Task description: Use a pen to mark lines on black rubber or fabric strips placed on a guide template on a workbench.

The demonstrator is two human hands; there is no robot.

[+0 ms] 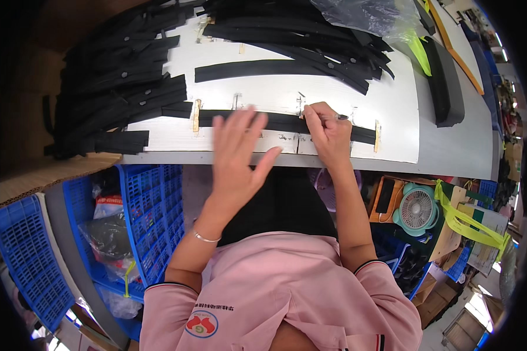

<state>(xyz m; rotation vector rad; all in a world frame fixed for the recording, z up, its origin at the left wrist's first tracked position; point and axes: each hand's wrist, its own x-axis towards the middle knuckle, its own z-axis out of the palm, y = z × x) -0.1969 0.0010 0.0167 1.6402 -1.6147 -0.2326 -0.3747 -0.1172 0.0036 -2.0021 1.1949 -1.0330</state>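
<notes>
Though near the board edge, black strip with bare margins

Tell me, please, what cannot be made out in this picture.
Left hand: head view, finger outlines blurred.
Black strip: head view, partly covered by the left hand.
Small dark item at the right hand: head view, too small to identify.
Plastic bag: head view, cut off by the upper edge.
</notes>
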